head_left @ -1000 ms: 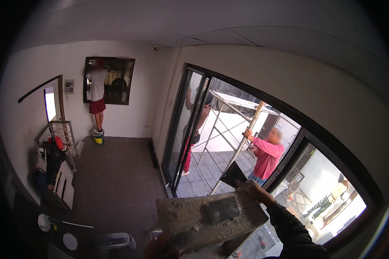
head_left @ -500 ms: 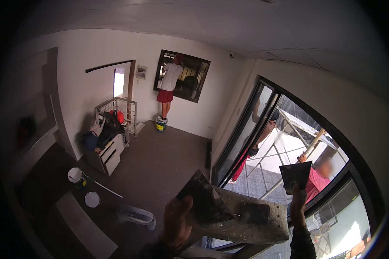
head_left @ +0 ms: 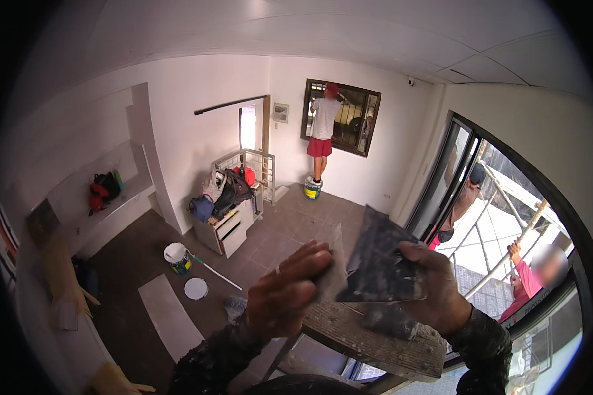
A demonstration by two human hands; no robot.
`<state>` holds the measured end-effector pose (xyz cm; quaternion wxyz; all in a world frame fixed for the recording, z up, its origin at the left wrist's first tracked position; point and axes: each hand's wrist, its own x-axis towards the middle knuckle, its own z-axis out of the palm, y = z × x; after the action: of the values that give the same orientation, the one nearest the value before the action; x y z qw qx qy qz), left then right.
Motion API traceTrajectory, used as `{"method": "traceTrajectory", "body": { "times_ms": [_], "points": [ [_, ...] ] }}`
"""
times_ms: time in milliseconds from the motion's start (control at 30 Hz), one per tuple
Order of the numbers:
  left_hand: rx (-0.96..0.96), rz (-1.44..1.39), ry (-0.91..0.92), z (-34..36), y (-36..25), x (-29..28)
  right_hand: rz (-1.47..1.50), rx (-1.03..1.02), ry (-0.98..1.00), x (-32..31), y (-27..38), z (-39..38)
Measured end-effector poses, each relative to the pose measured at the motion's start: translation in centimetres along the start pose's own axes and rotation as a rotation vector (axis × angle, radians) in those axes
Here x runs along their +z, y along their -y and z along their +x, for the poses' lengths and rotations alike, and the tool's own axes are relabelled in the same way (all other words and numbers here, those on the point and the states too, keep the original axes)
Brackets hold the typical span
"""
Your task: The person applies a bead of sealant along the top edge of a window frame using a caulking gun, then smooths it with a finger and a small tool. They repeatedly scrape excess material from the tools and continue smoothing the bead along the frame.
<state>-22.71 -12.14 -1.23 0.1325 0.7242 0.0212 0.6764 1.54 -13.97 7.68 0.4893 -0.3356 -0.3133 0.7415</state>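
Observation:
My left hand (head_left: pixel 284 289) is closed on a thin putty spreader (head_left: pixel 337 260), turned nearly edge-on. Close beside it, a dark putty spreader (head_left: pixel 382 263) with a flat, flared blade and pale smears is gripped between the thumb and fingers of my right hand (head_left: pixel 438 289). The two blades are side by side; whether they touch I cannot tell. Below my hands runs a worn, speckled wooden plank (head_left: pixel 408 352). A dark object (head_left: pixel 390 321) lies on it, partly hidden by my right hand.
A person (head_left: pixel 323 125) stands on a bucket (head_left: pixel 312 189) at the far window. Outside the sliding door (head_left: pixel 441 178), another person (head_left: pixel 527 276) is near scaffolding. A drawer cabinet (head_left: pixel 234 227) bears bags. An open bucket (head_left: pixel 178 257), white lid (head_left: pixel 196 288) and pale board (head_left: pixel 168 313) lie left.
My right hand has come down and left from beside the door, bringing its spreader next to the left one. The left spreader has turned edge-on. The view has swung left.

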Motion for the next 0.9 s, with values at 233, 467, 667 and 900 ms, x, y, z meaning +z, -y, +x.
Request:
{"method": "traceTrajectory", "body": {
  "times_ms": [233, 467, 667, 900],
  "points": [
    [-0.008, 0.259, 0.403, 1.6, -1.7, 1.4, -0.078, 0.048, 0.107, -1.8, 0.2, 1.1],
    [-0.031, 0.695, 0.615, 1.5, -2.8, -2.7, 0.000, 0.086, 0.129, -3.9, -0.1, 1.3],
    [-0.728, 0.311, -0.061, -0.1, -4.6, -3.5, -0.857, -0.891, 0.478, -1.1, 0.8, 0.7],
    [-1.042, -0.804, -0.765, -1.8, -6.0, -0.1, -1.764, -1.225, 1.080, 1.7, -0.5, 2.0]
  ]
}}
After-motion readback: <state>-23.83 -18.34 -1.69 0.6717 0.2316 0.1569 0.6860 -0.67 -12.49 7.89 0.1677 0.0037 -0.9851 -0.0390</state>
